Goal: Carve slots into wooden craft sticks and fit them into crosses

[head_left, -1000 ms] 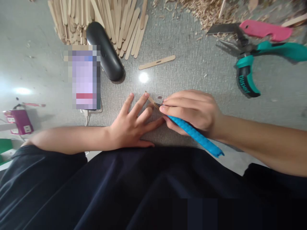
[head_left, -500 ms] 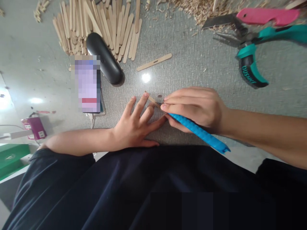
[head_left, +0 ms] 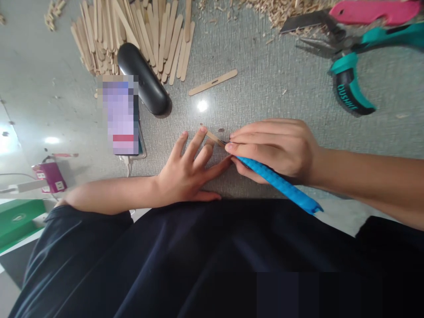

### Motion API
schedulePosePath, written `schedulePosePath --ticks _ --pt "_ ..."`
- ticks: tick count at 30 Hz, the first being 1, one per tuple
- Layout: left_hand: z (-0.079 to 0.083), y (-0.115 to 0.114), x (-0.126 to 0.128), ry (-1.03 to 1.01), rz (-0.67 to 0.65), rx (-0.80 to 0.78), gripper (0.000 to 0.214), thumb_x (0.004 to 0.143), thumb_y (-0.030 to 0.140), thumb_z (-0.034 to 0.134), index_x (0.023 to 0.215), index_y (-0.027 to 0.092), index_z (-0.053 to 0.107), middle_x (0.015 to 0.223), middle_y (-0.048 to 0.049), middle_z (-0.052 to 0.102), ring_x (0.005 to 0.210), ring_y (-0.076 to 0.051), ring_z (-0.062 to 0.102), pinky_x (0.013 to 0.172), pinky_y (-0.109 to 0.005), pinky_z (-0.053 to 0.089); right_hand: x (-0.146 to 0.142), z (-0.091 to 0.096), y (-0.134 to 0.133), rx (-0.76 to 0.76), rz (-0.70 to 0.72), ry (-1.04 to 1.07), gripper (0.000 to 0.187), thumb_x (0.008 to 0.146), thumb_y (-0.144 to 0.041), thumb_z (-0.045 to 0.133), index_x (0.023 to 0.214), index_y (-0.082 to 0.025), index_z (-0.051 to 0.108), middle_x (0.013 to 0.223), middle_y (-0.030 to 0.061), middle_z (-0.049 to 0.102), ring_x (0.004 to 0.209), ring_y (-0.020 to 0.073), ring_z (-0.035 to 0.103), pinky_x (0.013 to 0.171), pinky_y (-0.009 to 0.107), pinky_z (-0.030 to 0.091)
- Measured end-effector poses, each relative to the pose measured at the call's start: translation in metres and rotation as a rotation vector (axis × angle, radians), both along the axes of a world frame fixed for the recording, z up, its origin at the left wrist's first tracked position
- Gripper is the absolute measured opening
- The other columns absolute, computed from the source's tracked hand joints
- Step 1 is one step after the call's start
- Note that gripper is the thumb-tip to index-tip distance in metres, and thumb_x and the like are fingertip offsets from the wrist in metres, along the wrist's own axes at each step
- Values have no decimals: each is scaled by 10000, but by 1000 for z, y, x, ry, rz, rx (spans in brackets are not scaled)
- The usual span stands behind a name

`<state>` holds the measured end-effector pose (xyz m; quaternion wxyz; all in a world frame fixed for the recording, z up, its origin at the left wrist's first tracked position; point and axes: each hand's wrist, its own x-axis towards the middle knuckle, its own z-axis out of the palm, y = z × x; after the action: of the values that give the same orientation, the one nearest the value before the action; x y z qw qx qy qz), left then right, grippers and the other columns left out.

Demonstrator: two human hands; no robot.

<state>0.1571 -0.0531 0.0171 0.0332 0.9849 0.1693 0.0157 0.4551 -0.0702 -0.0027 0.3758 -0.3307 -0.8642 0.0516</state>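
A small wooden craft stick [head_left: 214, 136] lies on the grey table in front of me, slanting down to the right. My left hand [head_left: 188, 165] rests with fingers spread, its fingertips pressing on the stick's far end and side. The fingers of my right hand [head_left: 274, 148] are closed round a blue utility knife [head_left: 281, 183], its handle slanting back toward my body. The knife's dark tip meets the stick's near end; the exact contact is hidden by my fingertips. Beyond both hands, another craft stick [head_left: 213, 82] with a short slot in its middle lies flat.
A heap of craft sticks [head_left: 172, 44], a black oblong case [head_left: 144, 79] and a phone [head_left: 119, 115] on a cable lie left. Wood shavings [head_left: 278, 11], a pink-handled folding knife [head_left: 374, 12] and teal pliers [head_left: 347, 84] are at the right. A purple power socket block [head_left: 53, 178] sits far left.
My right hand and the knife have shifted slightly to the right along the stick. My left hand stays almost where it was.
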Motion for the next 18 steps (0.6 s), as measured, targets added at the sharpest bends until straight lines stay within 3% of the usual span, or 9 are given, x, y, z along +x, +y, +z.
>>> schedulePosePath --ticks 5,8,11,14,18 --pt "-6 0 -3 -94 29 7 995 1097 932 550 1844 276 519 1708 -244 681 1690 -526 612 1376 -711 469 0 -4 -2 -95 -17 87 288 1025 -177 825 1295 -247 754 1094 56 916 967 267 906 808 405 734" --pt "-5 -1 -5 -137 78 43 974 1151 876 498 1825 173 529 1697 -269 713 1602 -473 697 1361 -649 493 2 -8 -1 -165 -15 120 320 1035 -181 803 1330 -293 750 1111 53 917 1049 291 918 849 423 768" --pt "-4 -1 -7 -153 168 78 1005 1173 845 476 1808 66 509 1655 -294 751 1574 -458 728 1379 -635 490 4 -9 2 -137 24 130 311 1044 -176 805 1337 -256 743 1068 63 901 1065 292 918 869 410 783" --pt "-5 2 -6 -121 204 -3 1075 1155 864 481 1891 87 379 1799 -293 641 1708 -485 627 1456 -667 425 6 -8 5 -136 45 115 301 1049 -189 809 1334 -262 746 1072 58 903 1051 297 921 880 435 795" --pt "-9 11 -5 -56 210 -157 1211 1080 934 545 1929 105 307 1941 -278 461 1821 -505 478 1523 -655 353 7 -7 5 -203 43 91 296 1084 -223 739 1349 -356 748 1140 24 918 1099 301 926 925 493 795"
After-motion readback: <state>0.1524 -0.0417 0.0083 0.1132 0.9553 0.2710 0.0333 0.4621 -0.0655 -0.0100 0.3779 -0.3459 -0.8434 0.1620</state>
